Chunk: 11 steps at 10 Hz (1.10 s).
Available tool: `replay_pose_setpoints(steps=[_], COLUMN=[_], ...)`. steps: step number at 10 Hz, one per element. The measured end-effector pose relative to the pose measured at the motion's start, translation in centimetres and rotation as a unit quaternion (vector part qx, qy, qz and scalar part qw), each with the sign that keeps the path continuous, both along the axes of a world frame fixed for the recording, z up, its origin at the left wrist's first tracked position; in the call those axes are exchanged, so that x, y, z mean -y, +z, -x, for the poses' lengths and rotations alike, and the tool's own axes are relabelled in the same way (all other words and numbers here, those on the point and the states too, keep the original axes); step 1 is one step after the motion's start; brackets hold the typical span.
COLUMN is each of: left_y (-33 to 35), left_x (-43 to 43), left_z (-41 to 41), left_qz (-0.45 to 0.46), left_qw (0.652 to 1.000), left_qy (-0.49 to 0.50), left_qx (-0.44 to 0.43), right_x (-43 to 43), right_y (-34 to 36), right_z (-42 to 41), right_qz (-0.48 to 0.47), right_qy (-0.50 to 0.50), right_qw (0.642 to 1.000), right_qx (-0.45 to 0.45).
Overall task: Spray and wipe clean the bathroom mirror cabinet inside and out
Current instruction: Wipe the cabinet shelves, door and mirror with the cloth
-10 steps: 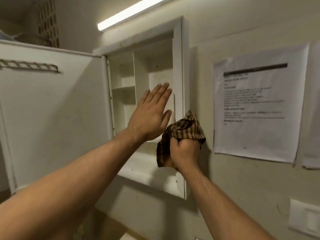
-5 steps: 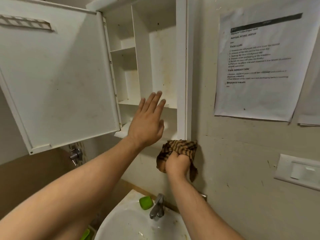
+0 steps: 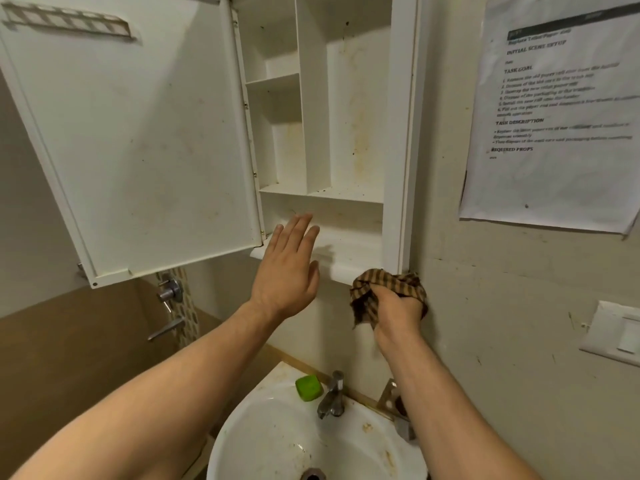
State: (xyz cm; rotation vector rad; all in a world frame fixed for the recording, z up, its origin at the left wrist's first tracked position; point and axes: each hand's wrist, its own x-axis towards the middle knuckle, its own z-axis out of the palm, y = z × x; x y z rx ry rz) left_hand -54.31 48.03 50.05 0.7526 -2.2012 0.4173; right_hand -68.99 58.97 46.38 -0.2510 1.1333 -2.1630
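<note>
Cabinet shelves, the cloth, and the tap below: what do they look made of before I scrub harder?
Cabinet shelves: probably white moulded plastic or painted board, judging by the smooth rounded edges; yellow stains and dark specks. Cloth: soft woven fabric, brown-and-black check, bunched in the right hand. Tap: shiny grey metal with a dulled, spotted surface.

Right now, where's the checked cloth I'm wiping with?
In the head view, the checked cloth is bunched in your right hand, pressed at the lower right corner of the open cabinet, above the sink tap.
</note>
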Motion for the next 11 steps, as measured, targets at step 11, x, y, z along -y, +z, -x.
replay_pose_setpoints(steps=[11], left_y=[-4.5], left_x=[10.1], left_z=[-6.6], left_qz=[-0.179], left_qw=[0.965], left_qy=[-0.185], left_qx=[-0.048], right_x=[9.8], right_y=[-2.4], right_z=[-7.4], right_qz=[-0.297], right_qy=[0.084], right_qw=[0.451], right_qx=[-0.838])
